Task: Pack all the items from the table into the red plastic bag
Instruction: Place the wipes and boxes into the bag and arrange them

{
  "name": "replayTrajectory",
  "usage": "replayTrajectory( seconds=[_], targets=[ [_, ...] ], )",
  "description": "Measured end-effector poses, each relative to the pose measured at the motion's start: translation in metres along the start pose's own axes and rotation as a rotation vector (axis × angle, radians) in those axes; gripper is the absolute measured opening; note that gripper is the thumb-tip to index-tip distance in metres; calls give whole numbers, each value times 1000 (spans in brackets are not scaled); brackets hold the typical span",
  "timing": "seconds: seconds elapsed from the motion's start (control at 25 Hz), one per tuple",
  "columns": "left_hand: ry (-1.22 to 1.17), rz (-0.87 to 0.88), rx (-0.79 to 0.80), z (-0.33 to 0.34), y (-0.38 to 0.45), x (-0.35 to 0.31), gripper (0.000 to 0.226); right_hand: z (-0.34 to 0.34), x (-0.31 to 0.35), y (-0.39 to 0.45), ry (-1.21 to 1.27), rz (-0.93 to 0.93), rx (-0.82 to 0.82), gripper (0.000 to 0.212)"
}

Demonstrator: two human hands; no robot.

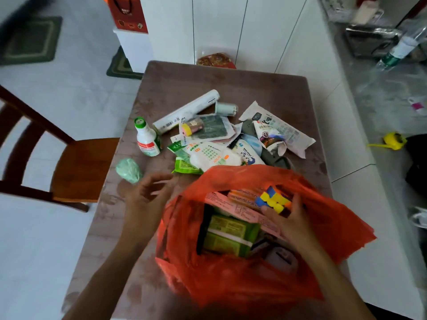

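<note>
Bag (231, 280), red plastic: stands open on the near end of the table (265, 88), partly filled. Inside: green packet (227, 234), pink sheet (233, 204), darker items beneath, unclear. Right hand (290, 221): inside the mouth, fingers closed around a puzzle cube (275, 199), judged to be going in. Left hand (147, 192): open, empty, blurred, just beside the bag rim and near a green wad (129, 170).
Left on the table, well over half by my count: printed pouch (277, 128), white roll (187, 110), wipes pack (215, 157), bottle (146, 138), small jar (227, 109), plus assorted sachets heaped between them.
</note>
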State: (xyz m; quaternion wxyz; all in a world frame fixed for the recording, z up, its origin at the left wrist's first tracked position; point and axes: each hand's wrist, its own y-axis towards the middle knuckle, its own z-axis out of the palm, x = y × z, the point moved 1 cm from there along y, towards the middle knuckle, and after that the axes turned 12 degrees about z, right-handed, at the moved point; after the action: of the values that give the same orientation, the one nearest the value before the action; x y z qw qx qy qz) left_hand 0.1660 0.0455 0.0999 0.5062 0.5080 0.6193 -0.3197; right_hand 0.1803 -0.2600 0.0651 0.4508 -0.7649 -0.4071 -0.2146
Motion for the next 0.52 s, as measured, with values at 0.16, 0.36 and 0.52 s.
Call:
replayTrajectory(
  seconds=[0.16,0.36,0.52],
  targets=[
    [689,16,-143,-59,36,90,37,12,-15,21,-241,20,-110,72],
    [887,-176,214,-89,112,173,92,24,-1,-9,-389,-105,-198,60],
    [749,-299,310,-76,133,195,73,3,34,-55,-435,-500,-425,35]
  ],
)
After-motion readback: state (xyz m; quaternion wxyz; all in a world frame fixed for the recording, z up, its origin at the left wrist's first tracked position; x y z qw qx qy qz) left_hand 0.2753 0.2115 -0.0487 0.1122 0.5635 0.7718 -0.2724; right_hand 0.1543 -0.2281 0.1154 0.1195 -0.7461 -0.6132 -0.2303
